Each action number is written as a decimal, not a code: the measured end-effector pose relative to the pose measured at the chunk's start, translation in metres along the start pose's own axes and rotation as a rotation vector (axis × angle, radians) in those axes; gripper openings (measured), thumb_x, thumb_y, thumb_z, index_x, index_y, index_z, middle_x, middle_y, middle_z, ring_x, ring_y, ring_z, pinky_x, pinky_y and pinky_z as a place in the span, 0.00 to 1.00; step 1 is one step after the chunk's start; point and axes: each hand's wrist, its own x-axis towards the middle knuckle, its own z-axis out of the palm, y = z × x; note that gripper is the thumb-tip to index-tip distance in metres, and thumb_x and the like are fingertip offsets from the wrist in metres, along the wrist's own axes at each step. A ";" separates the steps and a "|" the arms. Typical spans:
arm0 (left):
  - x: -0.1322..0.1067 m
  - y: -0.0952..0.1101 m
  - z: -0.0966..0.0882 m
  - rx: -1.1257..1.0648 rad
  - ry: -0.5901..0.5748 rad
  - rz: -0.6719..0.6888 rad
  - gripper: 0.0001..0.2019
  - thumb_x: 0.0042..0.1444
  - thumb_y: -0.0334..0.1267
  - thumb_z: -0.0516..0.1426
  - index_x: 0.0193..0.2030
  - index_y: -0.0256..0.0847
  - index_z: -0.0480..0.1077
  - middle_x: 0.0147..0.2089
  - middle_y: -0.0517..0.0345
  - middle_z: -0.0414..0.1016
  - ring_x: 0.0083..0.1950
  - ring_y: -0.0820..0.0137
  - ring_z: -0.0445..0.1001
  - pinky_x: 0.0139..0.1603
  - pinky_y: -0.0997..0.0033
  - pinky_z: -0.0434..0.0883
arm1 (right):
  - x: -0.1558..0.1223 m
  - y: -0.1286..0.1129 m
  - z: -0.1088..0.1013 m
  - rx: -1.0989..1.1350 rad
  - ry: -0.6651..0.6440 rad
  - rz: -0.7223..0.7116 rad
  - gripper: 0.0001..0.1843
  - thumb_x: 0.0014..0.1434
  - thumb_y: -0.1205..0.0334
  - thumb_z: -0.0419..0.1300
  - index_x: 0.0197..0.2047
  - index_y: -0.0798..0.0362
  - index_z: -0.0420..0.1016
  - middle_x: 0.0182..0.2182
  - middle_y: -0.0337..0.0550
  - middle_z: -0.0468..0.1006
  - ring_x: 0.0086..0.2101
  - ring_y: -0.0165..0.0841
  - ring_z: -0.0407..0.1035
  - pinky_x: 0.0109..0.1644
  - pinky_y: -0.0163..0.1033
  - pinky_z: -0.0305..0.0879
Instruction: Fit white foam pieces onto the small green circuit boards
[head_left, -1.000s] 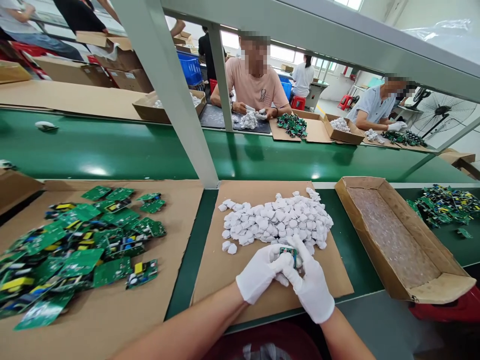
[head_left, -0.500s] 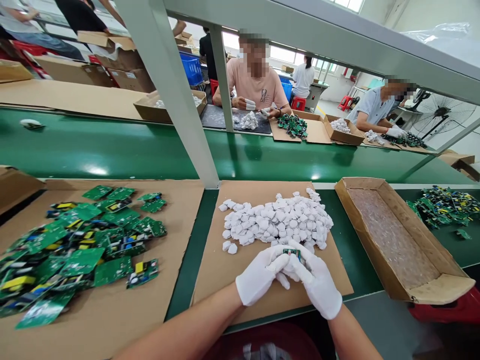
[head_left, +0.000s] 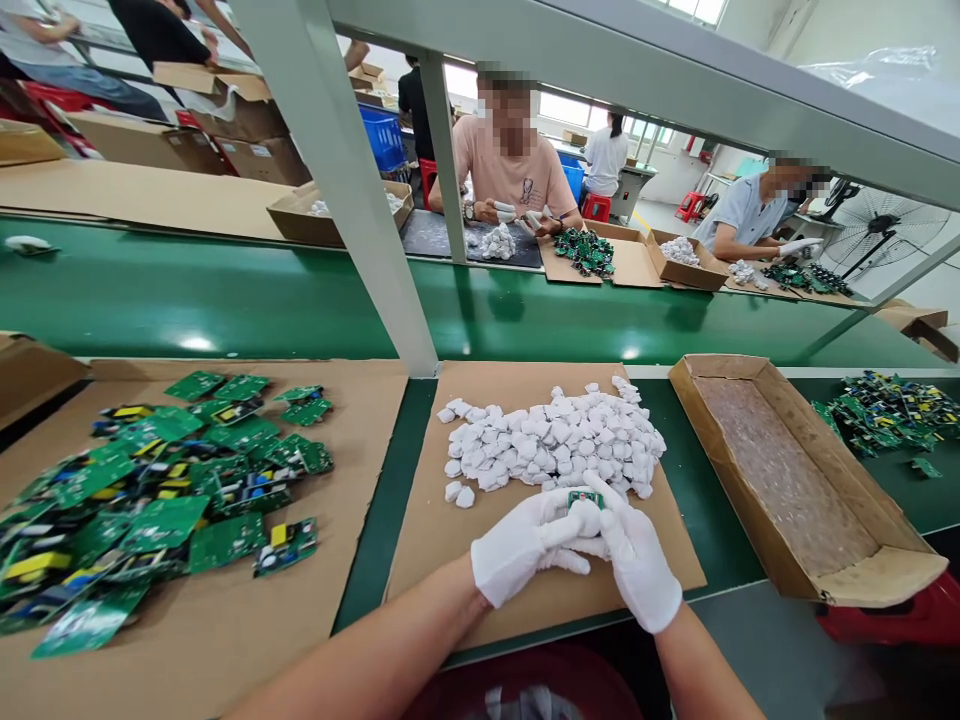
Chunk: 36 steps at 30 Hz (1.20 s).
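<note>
Both of my hands wear white gloves and meet in front of a heap of small white pieces [head_left: 555,440] on a cardboard sheet [head_left: 427,560]. A small green circuit board [head_left: 585,496] is pinched between my left hand [head_left: 521,545] and my right hand [head_left: 637,560]. Only the board's upper part shows; gloved fingers cover the rest. Just below it, something white and rounded sits among the fingers, and I cannot tell whether it is a white piece or a fingertip. The fingers of both hands are bent around the board.
Left, green circuit boards [head_left: 161,500] with yellow and blue parts lie piled on cardboard. Right stand a shallow cardboard box [head_left: 780,480] and another board pile [head_left: 892,410]. Behind a grey metal post [head_left: 367,190] runs a green belt [head_left: 315,310]; co-workers [head_left: 517,180] sit beyond it.
My fingers have shifted around the circuit board, and slightly more of its face shows. A white item on the belt has moved left. The heap looks the same.
</note>
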 end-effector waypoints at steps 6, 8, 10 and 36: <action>0.004 -0.006 -0.002 -0.145 -0.002 0.040 0.11 0.54 0.43 0.57 0.36 0.36 0.66 0.31 0.57 0.68 0.31 0.72 0.73 0.37 0.67 0.71 | 0.000 -0.003 0.001 -0.055 -0.057 0.127 0.31 0.54 0.57 0.60 0.60 0.49 0.61 0.44 0.44 0.78 0.43 0.38 0.73 0.44 0.39 0.72; 0.005 -0.009 -0.003 -0.137 0.017 0.057 0.10 0.54 0.42 0.57 0.33 0.35 0.65 0.30 0.58 0.68 0.30 0.74 0.72 0.36 0.69 0.71 | 0.002 -0.004 0.000 -0.004 -0.098 0.129 0.30 0.54 0.57 0.60 0.60 0.48 0.62 0.45 0.44 0.78 0.43 0.37 0.73 0.46 0.39 0.71; 0.005 -0.010 -0.004 -0.114 0.021 0.066 0.10 0.54 0.41 0.57 0.32 0.35 0.65 0.31 0.58 0.68 0.29 0.76 0.71 0.35 0.72 0.70 | 0.003 -0.005 -0.002 0.045 -0.156 0.114 0.32 0.53 0.55 0.61 0.61 0.49 0.61 0.47 0.44 0.77 0.44 0.38 0.72 0.47 0.39 0.70; -0.002 0.003 0.001 0.163 0.076 0.050 0.15 0.54 0.45 0.57 0.45 0.40 0.66 0.37 0.55 0.70 0.39 0.68 0.74 0.33 0.73 0.72 | 0.011 0.000 -0.024 0.097 -0.096 0.074 0.22 0.63 0.55 0.48 0.59 0.50 0.65 0.46 0.43 0.77 0.42 0.36 0.73 0.46 0.40 0.69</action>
